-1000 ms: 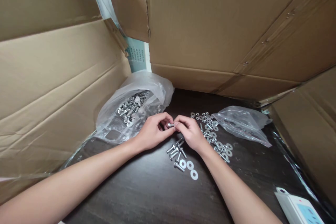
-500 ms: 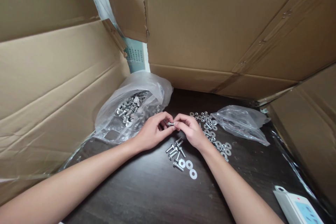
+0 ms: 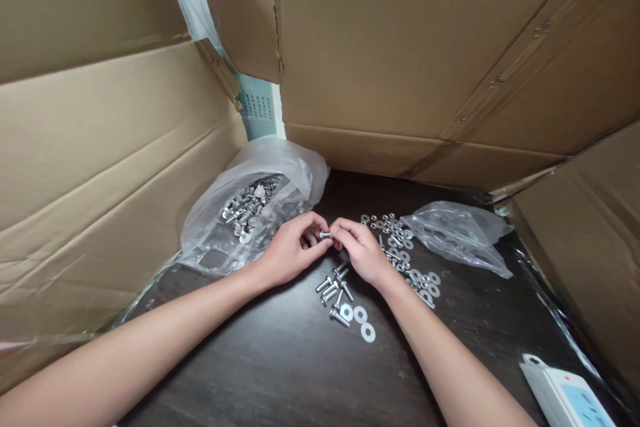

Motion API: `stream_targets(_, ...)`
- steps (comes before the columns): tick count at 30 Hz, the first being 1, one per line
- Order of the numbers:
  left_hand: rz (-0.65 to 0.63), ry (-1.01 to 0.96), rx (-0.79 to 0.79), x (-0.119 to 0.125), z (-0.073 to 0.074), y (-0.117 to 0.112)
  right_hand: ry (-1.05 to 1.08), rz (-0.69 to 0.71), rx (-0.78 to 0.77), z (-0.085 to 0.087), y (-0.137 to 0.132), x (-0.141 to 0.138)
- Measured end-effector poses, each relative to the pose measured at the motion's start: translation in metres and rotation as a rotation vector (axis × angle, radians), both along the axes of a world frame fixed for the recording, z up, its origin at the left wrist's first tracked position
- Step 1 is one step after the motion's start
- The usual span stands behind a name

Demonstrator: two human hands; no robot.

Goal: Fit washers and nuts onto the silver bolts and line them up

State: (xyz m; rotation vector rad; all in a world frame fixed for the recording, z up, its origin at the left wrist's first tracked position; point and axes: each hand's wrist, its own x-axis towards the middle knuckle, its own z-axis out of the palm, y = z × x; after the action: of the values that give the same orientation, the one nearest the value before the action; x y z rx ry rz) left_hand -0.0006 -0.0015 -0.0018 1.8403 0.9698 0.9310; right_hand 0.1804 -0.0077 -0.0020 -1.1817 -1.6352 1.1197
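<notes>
On a dark tabletop [image 3: 240, 360] walled with cardboard [image 3: 400, 47], a bolt [image 3: 325, 235] sits between the left hand [image 3: 287, 252] and right hand [image 3: 369, 255] — both sets of fingers closed narrowly on it. Its long axis runs sideways, head apparently leftward; fingertips hide the right end — threads indistinct.

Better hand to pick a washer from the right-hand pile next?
Right, probably: the right hand is beside the washer pile; the left hand is farther, near the filled bag. Both are at the bolt.
</notes>
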Motion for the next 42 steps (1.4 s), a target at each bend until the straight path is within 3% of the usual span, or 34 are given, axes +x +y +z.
stream_targets(11,0.037,0.039,0.048,0.0,0.001,-0.003,-0.089,-0.143,0.028,-0.013,-0.001,-0.003)
stream_targets(22,0.06,0.024,-0.005,-0.001,0.002,-0.002,0.178,-0.099,-0.001,-0.006,0.001,0.001)
stream_targets(32,0.058,0.034,0.026,-0.001,0.001,-0.002,0.072,-0.061,0.007,-0.001,-0.001,0.001)
stream_targets(42,0.04,0.047,0.044,-0.001,0.001,-0.002,-0.035,-0.122,0.038,-0.004,-0.001,-0.004)
